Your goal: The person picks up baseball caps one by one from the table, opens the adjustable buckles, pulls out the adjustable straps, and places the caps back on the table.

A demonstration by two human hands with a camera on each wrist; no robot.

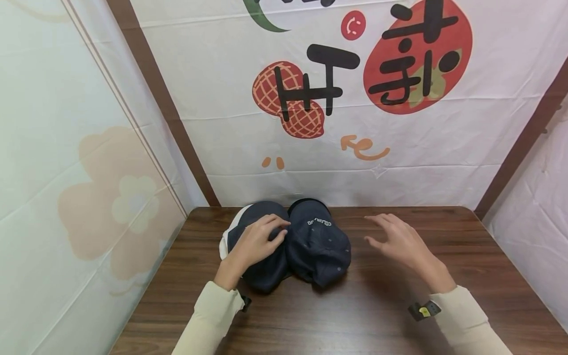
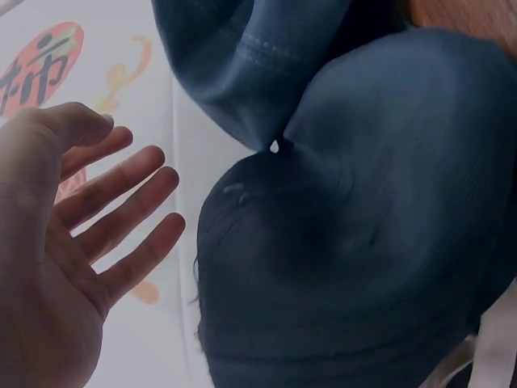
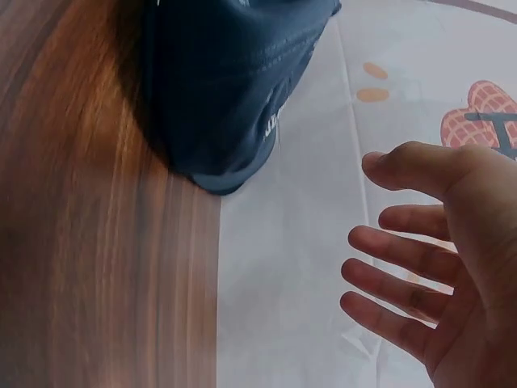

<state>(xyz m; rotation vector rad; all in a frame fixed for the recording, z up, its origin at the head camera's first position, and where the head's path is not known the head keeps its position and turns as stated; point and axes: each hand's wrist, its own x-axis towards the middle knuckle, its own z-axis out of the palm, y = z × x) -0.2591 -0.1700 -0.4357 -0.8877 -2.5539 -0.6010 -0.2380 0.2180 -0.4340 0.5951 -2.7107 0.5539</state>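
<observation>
Two dark navy caps lie side by side at the back of the table, left of its middle. The right-hand baseball cap (image 1: 317,246) has white lettering across its front and a crumpled crown. Beside it, the left-hand cap (image 1: 266,273) shows a white part along its left edge. My left hand (image 1: 257,241) hovers over the left-hand cap, fingers spread and loosely bent, holding nothing. In the left wrist view, that palm and its fingers (image 2: 133,214) stand apart from both caps. Right of the lettered cap, my right hand (image 1: 401,241) is raised with relaxed fingers and nothing in it.
The brown wood-grain table (image 1: 337,320) meets a white printed cloth wall (image 1: 222,133) at its back edge. More cloth walls rise on the left and right. A dark band with a small device (image 1: 424,310) sits at the right wrist.
</observation>
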